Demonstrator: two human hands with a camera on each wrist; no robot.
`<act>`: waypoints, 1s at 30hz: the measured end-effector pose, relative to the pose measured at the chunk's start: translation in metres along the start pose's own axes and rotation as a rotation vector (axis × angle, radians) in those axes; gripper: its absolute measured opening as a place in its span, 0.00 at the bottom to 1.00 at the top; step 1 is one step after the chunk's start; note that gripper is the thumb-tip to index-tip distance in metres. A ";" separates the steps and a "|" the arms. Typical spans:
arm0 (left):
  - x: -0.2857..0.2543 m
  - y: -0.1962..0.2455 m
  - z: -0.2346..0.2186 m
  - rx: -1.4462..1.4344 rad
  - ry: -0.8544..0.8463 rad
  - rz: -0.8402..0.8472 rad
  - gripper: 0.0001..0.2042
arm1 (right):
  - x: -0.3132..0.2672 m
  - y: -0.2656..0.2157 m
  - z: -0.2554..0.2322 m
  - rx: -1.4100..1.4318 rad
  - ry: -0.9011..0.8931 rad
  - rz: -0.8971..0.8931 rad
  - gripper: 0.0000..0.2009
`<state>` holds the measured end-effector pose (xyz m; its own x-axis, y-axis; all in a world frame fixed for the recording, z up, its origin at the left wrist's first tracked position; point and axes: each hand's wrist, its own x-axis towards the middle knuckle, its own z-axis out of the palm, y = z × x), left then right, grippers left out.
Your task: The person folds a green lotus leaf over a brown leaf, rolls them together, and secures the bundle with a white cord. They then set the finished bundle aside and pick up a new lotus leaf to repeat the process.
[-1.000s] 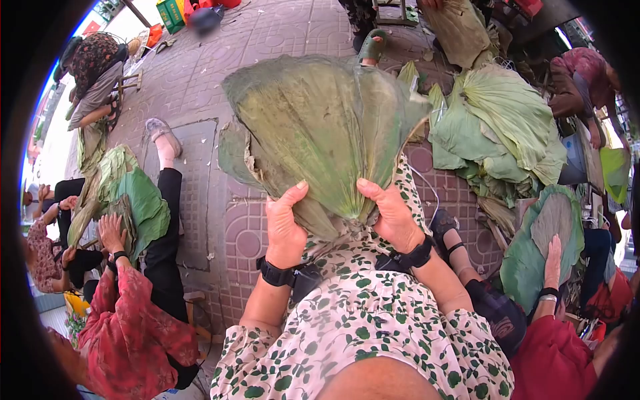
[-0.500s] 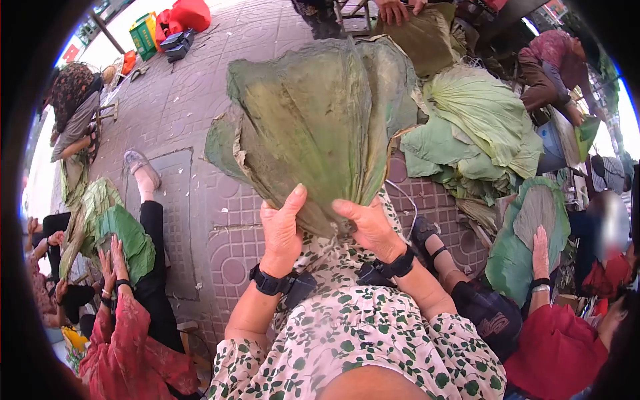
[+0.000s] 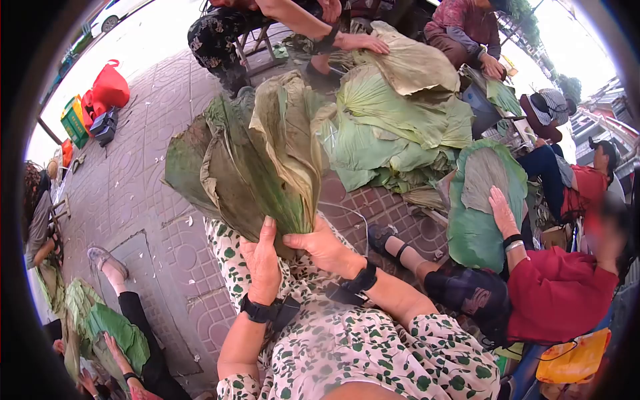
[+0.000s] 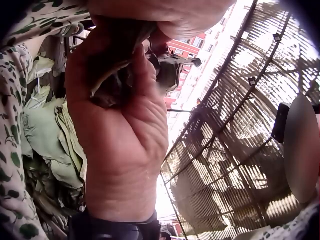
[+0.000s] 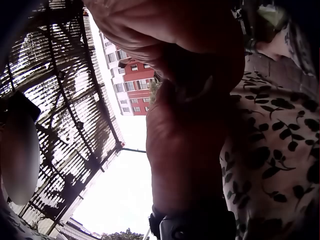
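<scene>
Both hands grip a folded bundle of large, dried lotus leaves [image 3: 233, 160] by its narrow gathered end, above the lap of a leaf-print dress. The leaves fan upward, brown-green with tan, curling edges. At the bundle's near left, my left hand [image 3: 263, 267] has its thumb laid up along the leaves. My right hand [image 3: 327, 248] pinches the base from the right, its thumb pointing left across it. In the left wrist view, that palm [image 4: 125, 145] curls round dark, crumpled leaf. The right wrist view shows the right hand [image 5: 185, 150] in deep shadow, most of its grip hidden.
A pile of pale green lotus leaves [image 3: 400, 123] lies ahead right, with another person's hand [image 3: 363, 43] on its top tan leaf. At right, a seated person's hand rests on a green leaf [image 3: 487, 207]. Red bags [image 3: 110, 87] stand on the paving far left.
The view has swung right. The bundle has gone from a broad, flat fan to a narrower fold, and the hands have drawn closer together at its base.
</scene>
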<state>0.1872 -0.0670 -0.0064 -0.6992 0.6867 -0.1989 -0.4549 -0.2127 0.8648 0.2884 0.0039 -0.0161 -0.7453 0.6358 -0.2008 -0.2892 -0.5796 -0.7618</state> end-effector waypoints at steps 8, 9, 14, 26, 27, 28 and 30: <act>0.004 -0.019 0.016 0.058 -0.210 -0.063 0.20 | -0.017 -0.033 -0.017 0.228 0.053 0.194 0.19; 0.006 -0.020 0.017 0.075 -0.221 -0.072 0.20 | -0.017 -0.026 -0.017 0.286 0.043 0.216 0.19; 0.014 -0.029 0.014 0.062 -0.327 -0.154 0.25 | -0.016 -0.018 -0.019 0.293 0.181 0.219 0.20; 0.027 -0.043 -0.013 -0.014 -0.277 -0.344 0.20 | -0.031 -0.137 -0.082 -0.350 0.558 -0.170 0.25; 0.028 -0.044 -0.013 -0.015 -0.284 -0.348 0.20 | -0.039 -0.156 -0.083 -0.462 0.605 -0.213 0.25; 0.027 -0.045 -0.013 -0.026 -0.306 -0.360 0.19 | -0.047 -0.173 -0.082 -0.503 0.631 -0.287 0.25; 0.028 -0.044 -0.014 -0.019 -0.336 -0.395 0.18 | -0.069 -0.203 -0.079 -0.550 0.656 -0.325 0.25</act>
<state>0.1803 -0.0486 -0.0568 -0.2576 0.9018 -0.3470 -0.6605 0.0978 0.7444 0.4455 0.1177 0.1037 -0.1382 0.9846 -0.1066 0.0273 -0.1038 -0.9942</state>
